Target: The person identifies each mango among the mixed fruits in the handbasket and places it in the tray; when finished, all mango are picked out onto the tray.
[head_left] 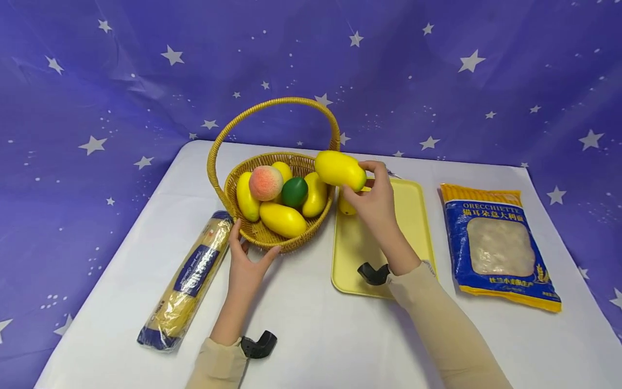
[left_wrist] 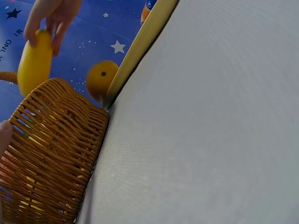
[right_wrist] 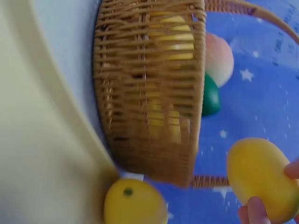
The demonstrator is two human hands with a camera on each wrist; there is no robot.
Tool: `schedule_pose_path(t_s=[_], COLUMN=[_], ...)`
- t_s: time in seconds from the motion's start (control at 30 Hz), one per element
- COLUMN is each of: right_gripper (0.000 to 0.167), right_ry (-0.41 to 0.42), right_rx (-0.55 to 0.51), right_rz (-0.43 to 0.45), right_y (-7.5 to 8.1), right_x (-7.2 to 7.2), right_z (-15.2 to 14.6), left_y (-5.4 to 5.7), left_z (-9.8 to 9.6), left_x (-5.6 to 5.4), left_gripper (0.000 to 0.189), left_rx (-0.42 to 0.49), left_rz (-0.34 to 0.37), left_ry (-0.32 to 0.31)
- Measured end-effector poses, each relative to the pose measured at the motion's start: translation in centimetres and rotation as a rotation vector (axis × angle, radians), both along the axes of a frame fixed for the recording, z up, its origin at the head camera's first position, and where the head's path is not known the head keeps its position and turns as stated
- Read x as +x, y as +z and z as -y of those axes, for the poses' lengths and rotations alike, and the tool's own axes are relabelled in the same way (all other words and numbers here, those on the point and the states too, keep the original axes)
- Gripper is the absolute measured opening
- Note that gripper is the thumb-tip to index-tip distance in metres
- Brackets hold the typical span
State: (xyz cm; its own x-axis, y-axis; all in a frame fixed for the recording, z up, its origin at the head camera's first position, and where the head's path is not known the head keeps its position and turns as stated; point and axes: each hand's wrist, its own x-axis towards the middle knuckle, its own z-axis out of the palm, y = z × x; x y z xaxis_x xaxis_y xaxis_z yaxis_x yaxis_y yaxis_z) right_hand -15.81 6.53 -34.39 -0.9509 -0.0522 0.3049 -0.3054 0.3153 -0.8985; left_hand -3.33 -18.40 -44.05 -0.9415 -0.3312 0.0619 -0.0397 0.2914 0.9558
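Observation:
My right hand pinches a yellow mango between thumb and fingers, holding it over the right rim of a wicker basket. In the right wrist view the same mango is near the basket's handle. My left hand holds the basket's near side, thumb and fingers spread along its edge. Inside the basket lie several yellow mangoes, a pink peach and a dark green fruit. Below my right hand, a round orange-yellow fruit sits on a pale yellow tray, mostly hidden in the head view.
Left of the basket lies a clear pack of spaghetti with a blue label. A blue and yellow bag of orecchiette lies right of the tray. The basket's tall arched handle stands upright. A purple starry cloth hangs behind the white table.

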Motion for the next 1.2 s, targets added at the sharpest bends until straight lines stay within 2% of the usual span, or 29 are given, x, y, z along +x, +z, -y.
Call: schedule_pose_path(t_s=[0.13,0.23,0.3,0.43,0.6,0.83,1.2], right_gripper=[0.055,0.057,0.057,0.058,0.057,0.056,0.053], right_ry=[-0.039,-0.083,-0.128,-0.249,-0.350,-0.385,-0.402], right_rx=[-0.068,-0.106,-0.102,-0.055,-0.019,-0.049,-0.010], right_rz=[0.036,0.058,0.059,0.058,0.132,0.215,0.229], right_y=[0.4,-0.1,-0.8,-3.1,-5.3,-7.0,-8.1], right_x=[0.9,1.2,1.2,0.2,-0.5,-1.4,-1.8], right_z=[-1.4,-2.8,-3.8,-5.9,-7.2,-6.8,-6.6], left_y=[2.5,4.4,4.5,4.5,4.6,4.6,4.4], left_z=[-0.3,-0.7,-0.7,-0.7,-0.7,-0.8,-1.2], left_x=[0.7,1.1,1.2,1.2,1.2,1.2,1.2], left_gripper=[0.100,0.098,0.098,0.098,0.098,0.098,0.098], left_rx=[0.013,0.025,0.021,0.029,0.038,0.040,0.019], left_rz=[0.020,0.041,0.039,0.042,0.055,0.063,0.061], left_ry=[-0.006,-0.011,-0.011,-0.013,-0.015,-0.014,-0.023])
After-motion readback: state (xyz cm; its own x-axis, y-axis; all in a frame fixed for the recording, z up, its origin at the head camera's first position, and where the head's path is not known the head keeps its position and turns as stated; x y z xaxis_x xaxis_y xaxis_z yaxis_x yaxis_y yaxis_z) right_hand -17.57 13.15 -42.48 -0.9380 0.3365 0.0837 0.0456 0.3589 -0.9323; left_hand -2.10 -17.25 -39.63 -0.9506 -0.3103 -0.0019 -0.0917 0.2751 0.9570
